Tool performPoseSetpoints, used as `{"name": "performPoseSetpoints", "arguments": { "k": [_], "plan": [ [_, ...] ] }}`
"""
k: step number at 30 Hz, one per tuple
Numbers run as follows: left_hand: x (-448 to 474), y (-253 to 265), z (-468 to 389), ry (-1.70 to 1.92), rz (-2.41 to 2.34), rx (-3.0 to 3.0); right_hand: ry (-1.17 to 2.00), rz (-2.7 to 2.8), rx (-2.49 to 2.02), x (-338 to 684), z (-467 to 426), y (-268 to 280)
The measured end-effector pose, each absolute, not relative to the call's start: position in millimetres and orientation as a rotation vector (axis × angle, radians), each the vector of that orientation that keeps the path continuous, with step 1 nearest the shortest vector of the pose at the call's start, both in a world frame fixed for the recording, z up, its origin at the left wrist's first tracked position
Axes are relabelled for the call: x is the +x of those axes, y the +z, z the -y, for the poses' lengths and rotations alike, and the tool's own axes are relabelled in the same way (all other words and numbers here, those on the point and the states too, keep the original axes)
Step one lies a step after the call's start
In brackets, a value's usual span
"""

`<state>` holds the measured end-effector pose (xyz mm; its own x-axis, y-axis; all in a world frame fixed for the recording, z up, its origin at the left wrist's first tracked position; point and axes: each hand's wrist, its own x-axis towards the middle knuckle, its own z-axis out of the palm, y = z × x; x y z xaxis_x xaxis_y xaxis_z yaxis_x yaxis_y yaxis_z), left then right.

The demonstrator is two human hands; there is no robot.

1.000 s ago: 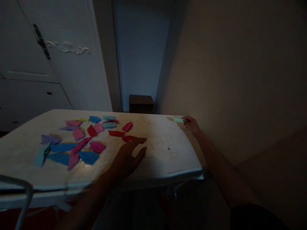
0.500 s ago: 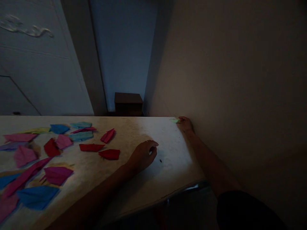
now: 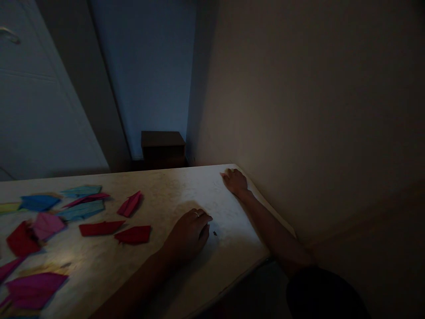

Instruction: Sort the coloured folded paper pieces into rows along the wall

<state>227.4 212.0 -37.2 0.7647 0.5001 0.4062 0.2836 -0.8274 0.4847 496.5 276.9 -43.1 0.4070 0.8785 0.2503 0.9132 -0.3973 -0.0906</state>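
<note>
At the far right corner of the white table [image 3: 186,188], my right hand [image 3: 235,181] is closed over a small pale green folded paper [image 3: 229,170]. Most of that paper is hidden beneath the fingers. My left hand [image 3: 191,232] rests on the tabletop nearer to me, with a ring on one finger. Its fingers are loosely bent, the thumb stands apart from them, and nothing is held. A small dark speck [image 3: 215,233] lies just right of it. To its left lie a dark red folded paper boat [image 3: 133,235], a red one [image 3: 102,228] and a pinkish-red one [image 3: 130,204].
Several more folded papers cover the left of the table, among them a blue one [image 3: 40,202], a light blue one [image 3: 83,210] and a magenta one [image 3: 36,290]. A wall [image 3: 299,110] runs along the right. Behind the table stands a low brown cabinet [image 3: 162,138].
My view has turned to the right, so the papers sit further left. My right hand now covers most of the pale green paper, which stuck out before. My left hand lies flatter.
</note>
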Motion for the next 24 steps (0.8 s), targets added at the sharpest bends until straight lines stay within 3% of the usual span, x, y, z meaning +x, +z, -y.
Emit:
{"name": "performPoseSetpoints", "arguments": {
  "k": [16,24],
  "plan": [
    [228.0,-38.1,-212.5,0.71,-0.577,2.622,-0.271,1.614,-2.465,510.7,-289.0,-51.5],
    [225.9,-29.7,-210.4,0.577,-0.548,2.699,-0.505,1.676,-2.026,487.2,-285.9,-47.4]
  ]
}}
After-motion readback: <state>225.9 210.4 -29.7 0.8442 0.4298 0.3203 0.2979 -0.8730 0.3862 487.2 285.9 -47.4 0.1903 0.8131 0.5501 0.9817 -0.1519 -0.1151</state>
